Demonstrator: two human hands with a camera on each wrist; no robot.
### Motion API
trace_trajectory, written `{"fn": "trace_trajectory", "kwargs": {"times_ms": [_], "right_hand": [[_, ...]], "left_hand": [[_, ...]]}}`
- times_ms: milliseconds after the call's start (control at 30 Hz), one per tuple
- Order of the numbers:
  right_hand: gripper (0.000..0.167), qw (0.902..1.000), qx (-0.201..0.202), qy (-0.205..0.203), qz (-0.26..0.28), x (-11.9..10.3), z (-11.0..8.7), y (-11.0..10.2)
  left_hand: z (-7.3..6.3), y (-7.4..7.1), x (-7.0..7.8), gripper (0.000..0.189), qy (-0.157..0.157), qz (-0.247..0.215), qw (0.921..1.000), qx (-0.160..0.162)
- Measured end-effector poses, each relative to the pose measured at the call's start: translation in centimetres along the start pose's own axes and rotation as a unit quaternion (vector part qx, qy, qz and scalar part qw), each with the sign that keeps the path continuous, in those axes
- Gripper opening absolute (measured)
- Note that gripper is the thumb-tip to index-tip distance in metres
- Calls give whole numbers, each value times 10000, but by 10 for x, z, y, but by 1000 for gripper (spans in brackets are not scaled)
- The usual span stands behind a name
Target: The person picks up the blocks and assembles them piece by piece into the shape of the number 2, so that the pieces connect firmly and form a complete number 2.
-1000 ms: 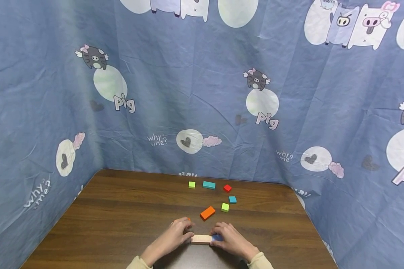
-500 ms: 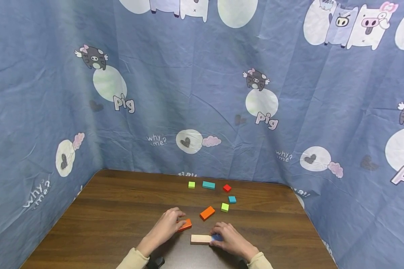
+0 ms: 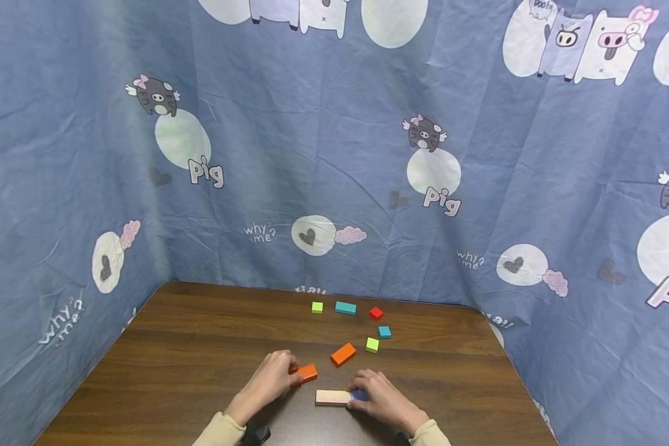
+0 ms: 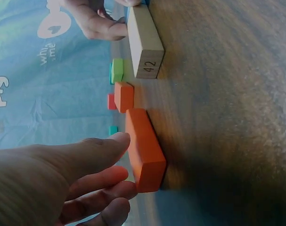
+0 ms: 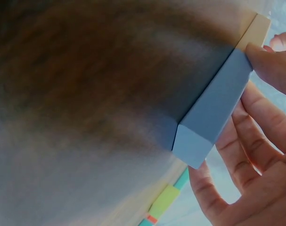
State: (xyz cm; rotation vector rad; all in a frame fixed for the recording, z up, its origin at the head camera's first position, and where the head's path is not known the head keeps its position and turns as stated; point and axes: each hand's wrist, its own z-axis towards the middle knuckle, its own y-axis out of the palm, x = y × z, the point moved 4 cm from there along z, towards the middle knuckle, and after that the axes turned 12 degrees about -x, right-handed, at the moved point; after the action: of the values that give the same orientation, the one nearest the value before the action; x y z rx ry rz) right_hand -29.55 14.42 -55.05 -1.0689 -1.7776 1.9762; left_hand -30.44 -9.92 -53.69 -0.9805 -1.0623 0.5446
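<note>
A long orange block lies on the table, with my left hand over its left end. In the left wrist view the thumb tip meets the block's top edge and the other fingertips come right at its end; they are not wrapped round it. My right hand grips a blue block, thumb on one side and fingers on the other. Against the blue block's left end lies a plain wooden block in one line with it. The wooden block's end face shows the number 42.
Beyond the hands lie another orange block, a near green cube, a blue block, a red block, a teal block and a far green cube. A blue patterned curtain surrounds the brown table.
My left hand has left the wooden block's left end and moved left to the orange block, then drawn back slightly toward its left end. The right hand stays on the blue block.
</note>
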Motion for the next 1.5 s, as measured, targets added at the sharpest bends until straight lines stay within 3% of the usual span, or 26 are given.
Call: {"fn": "trace_trajectory", "kwargs": {"times_ms": [833,1500], "right_hand": [[21,10000,43,0,-59,0,0,-1],[23,10000,-17,3,3,1,0,0]], "left_hand": [[1,6,-1,19,-430,-452,9980,123],[4,16,5,24,-545,-315,9978,222]]}}
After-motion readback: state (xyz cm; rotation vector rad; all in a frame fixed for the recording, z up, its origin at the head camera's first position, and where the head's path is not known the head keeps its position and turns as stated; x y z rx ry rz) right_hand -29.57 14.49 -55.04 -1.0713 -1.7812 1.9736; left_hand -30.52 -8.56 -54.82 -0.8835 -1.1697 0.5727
